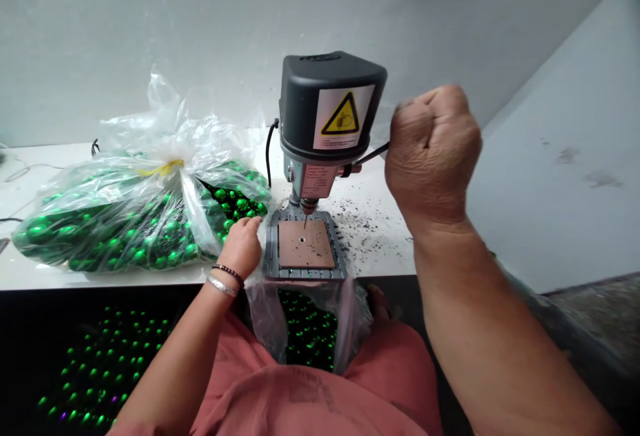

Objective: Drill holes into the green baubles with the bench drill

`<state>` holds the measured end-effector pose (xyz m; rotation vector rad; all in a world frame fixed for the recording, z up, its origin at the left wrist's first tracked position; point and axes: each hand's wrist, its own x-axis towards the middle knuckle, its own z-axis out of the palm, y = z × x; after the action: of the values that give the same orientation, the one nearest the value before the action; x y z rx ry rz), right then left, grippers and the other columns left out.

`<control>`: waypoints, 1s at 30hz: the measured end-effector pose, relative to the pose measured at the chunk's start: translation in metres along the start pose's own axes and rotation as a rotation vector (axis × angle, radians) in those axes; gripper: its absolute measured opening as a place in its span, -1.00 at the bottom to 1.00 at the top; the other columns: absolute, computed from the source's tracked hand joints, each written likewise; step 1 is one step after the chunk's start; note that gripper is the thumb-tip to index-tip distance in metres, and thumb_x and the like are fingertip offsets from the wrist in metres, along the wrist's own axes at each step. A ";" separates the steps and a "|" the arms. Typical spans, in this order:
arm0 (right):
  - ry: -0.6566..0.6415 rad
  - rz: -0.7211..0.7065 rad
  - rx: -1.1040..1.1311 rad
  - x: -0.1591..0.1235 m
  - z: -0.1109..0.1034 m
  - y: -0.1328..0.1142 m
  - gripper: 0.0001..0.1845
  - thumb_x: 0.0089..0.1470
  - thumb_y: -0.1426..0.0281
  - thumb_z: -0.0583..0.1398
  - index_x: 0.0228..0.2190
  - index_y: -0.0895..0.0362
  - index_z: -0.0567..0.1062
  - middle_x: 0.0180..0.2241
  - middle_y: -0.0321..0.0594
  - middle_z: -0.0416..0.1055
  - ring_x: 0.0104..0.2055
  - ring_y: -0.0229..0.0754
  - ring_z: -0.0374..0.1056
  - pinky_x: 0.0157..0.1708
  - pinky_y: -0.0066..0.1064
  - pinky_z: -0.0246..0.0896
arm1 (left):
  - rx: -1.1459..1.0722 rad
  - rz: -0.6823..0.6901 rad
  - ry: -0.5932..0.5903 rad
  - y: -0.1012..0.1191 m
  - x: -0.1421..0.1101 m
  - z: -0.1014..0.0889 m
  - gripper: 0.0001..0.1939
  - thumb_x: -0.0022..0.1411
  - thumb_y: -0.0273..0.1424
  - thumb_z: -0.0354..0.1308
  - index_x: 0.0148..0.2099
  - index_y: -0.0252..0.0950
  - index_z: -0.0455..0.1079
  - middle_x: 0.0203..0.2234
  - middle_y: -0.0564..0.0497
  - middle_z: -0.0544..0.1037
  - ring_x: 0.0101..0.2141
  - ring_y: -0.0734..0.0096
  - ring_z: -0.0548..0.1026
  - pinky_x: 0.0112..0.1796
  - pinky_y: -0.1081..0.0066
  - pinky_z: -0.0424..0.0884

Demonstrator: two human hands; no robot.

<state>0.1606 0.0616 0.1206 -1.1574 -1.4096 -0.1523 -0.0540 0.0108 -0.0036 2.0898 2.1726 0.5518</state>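
My right hand (434, 149) is raised in a fist, closed around the feed lever (375, 153) of a small bench drill press (333, 109). Its thin drill bit (306, 221) points down, above a square brown board (315, 249) with a small hole, lying on the slotted metal base (273, 256). My left hand (243, 246) is beside the base, at a torn opening in a clear plastic bag (165, 216). Its fingers are curled together, and whatever they hold is hidden. Shiny green balls (243, 206) show through the tear.
Dark shavings (367, 229) litter the white table (390, 259) right of the base. A yellow tie (163, 168) cinches the bag. Below the table edge, an open plastic bag (310, 329) between my legs holds green balls. More green balls (110, 356) lie low at left.
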 end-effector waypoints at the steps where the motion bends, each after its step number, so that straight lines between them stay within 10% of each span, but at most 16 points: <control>1: -0.001 -0.006 0.007 0.000 0.000 0.001 -0.79 0.11 0.34 -0.07 -0.53 0.13 0.15 -0.58 -0.37 0.10 -0.51 -0.41 0.04 -0.39 -0.46 -0.03 | 0.074 -0.019 -0.056 -0.006 0.002 0.000 -0.63 0.13 -0.57 -0.11 -0.04 -0.43 0.37 -0.20 -0.28 0.48 -0.12 0.15 0.42 -0.06 0.26 0.30; 11: 0.023 -0.027 0.068 -0.005 0.000 0.002 -0.75 0.12 0.28 -0.08 -0.53 0.13 0.15 -0.54 -0.33 0.17 -0.48 -0.38 0.09 -0.36 -0.45 0.01 | 0.213 -0.043 -0.290 -0.012 -0.025 0.019 -0.51 0.12 -0.62 -0.13 0.10 -0.29 0.21 -0.20 -0.23 0.44 -0.21 0.19 0.46 -0.15 0.22 0.32; 18: 0.035 -0.036 0.082 -0.007 0.000 0.003 -0.74 0.12 0.27 -0.08 -0.54 0.12 0.15 -0.56 -0.32 0.18 -0.50 -0.38 0.05 -0.39 -0.46 0.01 | -0.808 -0.309 0.119 -0.015 -0.017 -0.010 -0.52 0.15 -0.29 0.01 0.12 -0.21 0.11 -0.15 -0.07 0.41 -0.19 0.31 0.42 -0.16 0.28 0.36; 23: 0.025 -0.036 0.085 -0.008 -0.002 0.003 -0.74 0.12 0.26 -0.07 -0.54 0.11 0.15 -0.58 -0.34 0.14 -0.51 -0.38 0.03 -0.41 -0.46 -0.01 | -1.705 -0.452 -0.174 0.001 -0.016 -0.027 -0.73 0.19 -0.27 -0.07 -0.09 -0.24 0.28 -0.20 -0.05 0.43 -0.37 0.51 0.40 -0.40 0.47 0.38; 30: 0.064 -0.094 0.121 -0.009 0.001 0.009 -0.70 0.13 0.23 -0.10 -0.55 0.10 0.16 -0.58 -0.35 0.09 -0.52 -0.38 0.07 -0.44 -0.48 0.01 | -1.687 -0.540 -0.308 0.018 -0.012 -0.005 -0.82 0.06 -0.32 0.14 -0.32 -0.32 0.31 -0.39 -0.03 0.48 -0.55 0.58 0.35 -0.58 0.55 0.25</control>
<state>0.1635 0.0618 0.1083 -0.9790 -1.3981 -0.1666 -0.0375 -0.0015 0.0040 0.5730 1.0484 1.2025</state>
